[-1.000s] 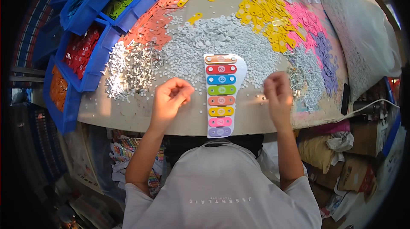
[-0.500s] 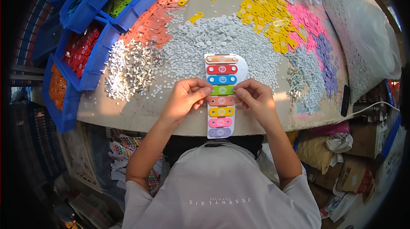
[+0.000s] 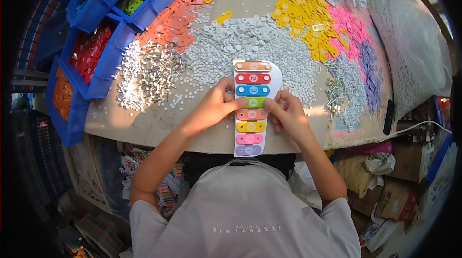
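A toy xylophone, a white board with a row of coloured bars, lies upright in front of me over the table's near edge. My left hand grips its left side, thumb on the left end of the green bar. Opposite it, my right hand pinches the board's right side, thumb at the green bar's other end. White caps sit on the ends of the orange, red and blue bars above. Lower down, the salmon, yellow, pink and purple bars show small holes or pin ends. My thumbs hide the green bar's ends.
Loose white caps spread behind the xylophone. Shiny pins lie at left, more screw-like pins at right. Yellow bars, pink bars and salmon bars are heaped around. Blue bins stand at left, a clear bag at right.
My left hand has flattened and its thumb reaches further onto the green bar. My right thumb has come down on the other end. The view has shifted slightly.
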`<state>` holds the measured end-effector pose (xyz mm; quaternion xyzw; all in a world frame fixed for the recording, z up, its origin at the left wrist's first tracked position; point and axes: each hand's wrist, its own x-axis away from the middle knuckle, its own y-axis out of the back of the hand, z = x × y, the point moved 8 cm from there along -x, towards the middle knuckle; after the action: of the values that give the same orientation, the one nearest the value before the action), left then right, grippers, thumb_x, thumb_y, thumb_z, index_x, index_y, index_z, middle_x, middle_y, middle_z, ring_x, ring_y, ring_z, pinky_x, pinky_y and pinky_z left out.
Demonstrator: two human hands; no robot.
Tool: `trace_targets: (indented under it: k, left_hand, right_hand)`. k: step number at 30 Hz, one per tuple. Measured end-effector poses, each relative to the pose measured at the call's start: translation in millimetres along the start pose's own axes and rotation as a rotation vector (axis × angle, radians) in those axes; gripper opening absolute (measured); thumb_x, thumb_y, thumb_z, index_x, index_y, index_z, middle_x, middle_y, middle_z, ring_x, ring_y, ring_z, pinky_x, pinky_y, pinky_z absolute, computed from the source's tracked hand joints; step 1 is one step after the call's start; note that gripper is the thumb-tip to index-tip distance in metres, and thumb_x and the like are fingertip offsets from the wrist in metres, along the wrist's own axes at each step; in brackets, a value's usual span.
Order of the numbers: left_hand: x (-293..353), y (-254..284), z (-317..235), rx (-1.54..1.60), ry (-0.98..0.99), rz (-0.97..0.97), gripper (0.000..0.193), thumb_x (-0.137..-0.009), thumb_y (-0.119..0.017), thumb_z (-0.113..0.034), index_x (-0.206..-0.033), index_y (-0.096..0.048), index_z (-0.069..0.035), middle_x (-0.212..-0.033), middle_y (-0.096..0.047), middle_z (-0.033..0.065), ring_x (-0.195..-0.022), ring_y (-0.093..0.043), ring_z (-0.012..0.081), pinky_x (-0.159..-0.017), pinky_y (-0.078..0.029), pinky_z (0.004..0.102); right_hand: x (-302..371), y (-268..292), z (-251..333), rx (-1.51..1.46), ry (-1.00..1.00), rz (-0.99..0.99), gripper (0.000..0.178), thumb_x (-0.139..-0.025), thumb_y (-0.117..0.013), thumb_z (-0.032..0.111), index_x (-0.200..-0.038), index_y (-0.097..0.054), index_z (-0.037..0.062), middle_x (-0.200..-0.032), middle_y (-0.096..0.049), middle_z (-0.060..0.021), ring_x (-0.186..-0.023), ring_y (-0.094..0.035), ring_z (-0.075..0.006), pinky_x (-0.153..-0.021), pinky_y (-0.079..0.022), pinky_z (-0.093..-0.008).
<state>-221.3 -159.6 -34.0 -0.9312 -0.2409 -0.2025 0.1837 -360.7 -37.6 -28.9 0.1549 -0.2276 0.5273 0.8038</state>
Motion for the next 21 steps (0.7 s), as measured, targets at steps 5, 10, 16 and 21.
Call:
trace_targets:
  k: [5, 10, 16, 21]
  left_hand:
    - [-10, 5, 13, 0.027, -0.073, -0.013, 0.035, -0.094, -0.072, -0.016, -0.111, -0.046, 0.000, -0.083, -0.070, 0.0108, -0.072, -0.065, 0.0110, -0.062, -0.050, 0.0268]
    - [-13, 10, 11, -0.082, -0.093, -0.037, 0.031, -0.092, -0.073, -0.015, -0.104, -0.049, 0.000, -0.077, -0.067, 0.0081, -0.071, -0.064, 0.0100, -0.059, -0.049, 0.0266]
    - [-9, 15, 9, -0.268, -0.112, -0.085, 0.024, -0.093, -0.070, -0.010, -0.105, -0.051, 0.000, -0.080, -0.068, 0.0083, -0.073, -0.064, 0.0096, -0.061, -0.048, 0.0258]
    - [15, 13, 1, -0.323, -0.249, -0.176, 0.036, -0.093, -0.072, -0.020, -0.117, -0.055, 0.002, -0.063, -0.055, -0.0017, -0.057, -0.051, 0.0058, -0.052, -0.042, 0.0269]
  right_hand:
    - [-2, -9, -3, 0.007, -0.043, 0.038, 0.028, -0.099, -0.066, 0.030, -0.102, -0.057, 0.0036, -0.061, -0.053, 0.0019, -0.046, -0.047, -0.0056, -0.043, -0.037, -0.0217]
    - [-7, -10, -8, -0.116, 0.037, 0.007, 0.027, -0.099, -0.067, 0.025, -0.094, -0.053, 0.0019, -0.060, -0.057, 0.0001, -0.044, -0.050, -0.0064, -0.040, -0.039, -0.0225]
    - [-5, -15, -6, -0.128, 0.091, -0.053, 0.023, -0.100, -0.066, 0.020, -0.100, -0.057, -0.0008, -0.066, -0.059, -0.0014, -0.046, -0.050, -0.0070, -0.042, -0.042, -0.0227]
    - [6, 16, -5, 0.033, 0.111, -0.175, 0.015, -0.101, -0.062, 0.022, -0.100, -0.060, 0.0071, -0.058, -0.050, 0.0025, -0.046, -0.049, -0.0072, -0.040, -0.037, -0.0247]
